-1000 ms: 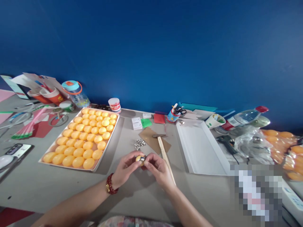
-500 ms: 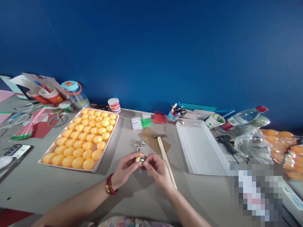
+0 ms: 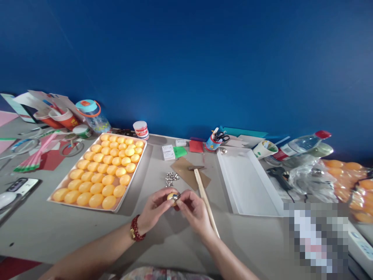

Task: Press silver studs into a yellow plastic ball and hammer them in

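Observation:
Between my two hands is an orange table tennis ball [image 3: 170,197] with a small shiny metal piece [image 3: 175,196] against its upper side. My left hand [image 3: 154,208] is closed around the ball from the left. From the right, my right hand [image 3: 196,214] pinches the metal piece with thumb and fingertips. The fingers partly hide both things. Just beyond the left hand lies a pile of shiny metal pieces [image 3: 171,178]. A hammer [image 3: 201,188] with a wooden handle lies beside my right hand, its head on a brown square sheet [image 3: 183,171].
A shallow box [image 3: 115,208] of orange balls stands left. To the right is a white tray [image 3: 250,182] with one metal piece [image 3: 223,151] at its far corner. Beyond are small white boxes [image 3: 168,152], a pen cup [image 3: 212,144], a glue gun [image 3: 279,177] and a bottle [image 3: 303,144].

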{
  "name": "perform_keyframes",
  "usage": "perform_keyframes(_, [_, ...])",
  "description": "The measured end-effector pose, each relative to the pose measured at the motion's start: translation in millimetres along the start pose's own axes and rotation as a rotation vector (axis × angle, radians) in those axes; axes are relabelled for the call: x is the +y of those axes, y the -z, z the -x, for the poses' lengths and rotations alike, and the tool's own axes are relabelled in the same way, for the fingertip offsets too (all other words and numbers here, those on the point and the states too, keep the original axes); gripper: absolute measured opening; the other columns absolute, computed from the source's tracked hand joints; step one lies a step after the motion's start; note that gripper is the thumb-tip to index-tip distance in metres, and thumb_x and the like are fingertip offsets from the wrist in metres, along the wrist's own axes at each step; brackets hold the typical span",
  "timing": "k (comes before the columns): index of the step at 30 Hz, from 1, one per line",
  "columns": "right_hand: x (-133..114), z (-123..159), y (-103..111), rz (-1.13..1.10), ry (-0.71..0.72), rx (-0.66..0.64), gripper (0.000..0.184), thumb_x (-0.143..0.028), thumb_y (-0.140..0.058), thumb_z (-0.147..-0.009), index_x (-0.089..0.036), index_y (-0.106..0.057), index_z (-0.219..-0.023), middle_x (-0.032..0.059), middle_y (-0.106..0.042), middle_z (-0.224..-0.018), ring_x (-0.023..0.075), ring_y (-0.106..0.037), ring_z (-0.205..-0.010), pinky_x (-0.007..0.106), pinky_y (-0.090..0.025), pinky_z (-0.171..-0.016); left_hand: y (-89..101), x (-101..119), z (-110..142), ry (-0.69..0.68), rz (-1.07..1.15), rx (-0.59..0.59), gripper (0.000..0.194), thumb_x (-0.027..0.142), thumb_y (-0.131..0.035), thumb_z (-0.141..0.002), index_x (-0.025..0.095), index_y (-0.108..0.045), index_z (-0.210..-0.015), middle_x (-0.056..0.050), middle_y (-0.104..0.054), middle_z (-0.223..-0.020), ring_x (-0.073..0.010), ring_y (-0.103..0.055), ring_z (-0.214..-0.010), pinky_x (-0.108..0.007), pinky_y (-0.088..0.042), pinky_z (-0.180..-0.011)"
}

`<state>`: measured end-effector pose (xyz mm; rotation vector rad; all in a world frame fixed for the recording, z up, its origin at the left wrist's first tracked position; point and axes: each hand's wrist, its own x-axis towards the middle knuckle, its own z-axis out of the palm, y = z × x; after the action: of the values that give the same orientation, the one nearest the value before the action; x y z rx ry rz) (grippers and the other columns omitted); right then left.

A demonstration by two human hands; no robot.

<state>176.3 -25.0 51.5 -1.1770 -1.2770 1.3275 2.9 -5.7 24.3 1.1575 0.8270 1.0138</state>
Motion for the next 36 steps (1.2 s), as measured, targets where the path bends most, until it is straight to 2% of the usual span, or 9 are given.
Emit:
perform_keyframes(23, [12.5,2.9,-3.0,-0.018,0.090,0.032,0.022,-0.039,-0.064,-0.092,-0.021,-0.056,-0.081,0.0012,-0.056,-0.079,0.0153,-0.057,-0.069,0.027,-0.046,-0.063,-1.2,0.1,0.7,0.024,-0.002,0.009,0.029,0.037,-0.066,-0.088,0.017,-0.074,-0.106,-0.011,-0.071,-0.110,-0.0237,-0.065,-0.099,-0.033,-0.055,-0.088])
perform_keyframes(29, [7.7,4.6,-4.7,-0.029,0.088,0.056,0.023,-0.039,-0.065,-0.091,-0.021,-0.055,-0.079,0.0014,-0.057,-0.078,0.0153,-0.056,-0.069,0.027,-0.047,-0.063,-0.9,-1.5,0.9,0.028,-0.001,0.004,0.029,0.038,-0.067,-0.087,0.017,-0.074,-0.105,-0.011,-0.071,-0.109,-0.0239,-0.065,-0.099,-0.034,-0.054,-0.088])
perform_keyframes(34, [-1.3,5.1,-2.9,-0.145,0.023,0.031,0.028,-0.046,-0.065,-0.090,-0.021,-0.056,-0.081,0.0008,-0.057,-0.075,0.0149,-0.058,-0.065,0.028,-0.048,-0.062,-4.6,-3.8,1.1,0.068,0.187,0.013,0.026,0.036,-0.072,-0.084,0.019,-0.073,-0.104,-0.008,-0.073,-0.101,-0.0199,-0.067,-0.085,-0.032,-0.055,-0.079])
perform_keyframes(36, [-1.5,5.1,-1.2,-0.193,-0.029,0.021,0.029,-0.048,-0.062,-0.092,-0.021,-0.056,-0.085,0.0004,-0.059,-0.072,0.0150,-0.058,-0.063,0.028,-0.049,-0.062,-6.2,-5.0,0.0,0.107,0.298,-0.036,0.026,0.035,-0.071,-0.086,0.019,-0.070,-0.107,-0.006,-0.074,-0.093,-0.0181,-0.068,-0.078,-0.032,-0.055,-0.076])
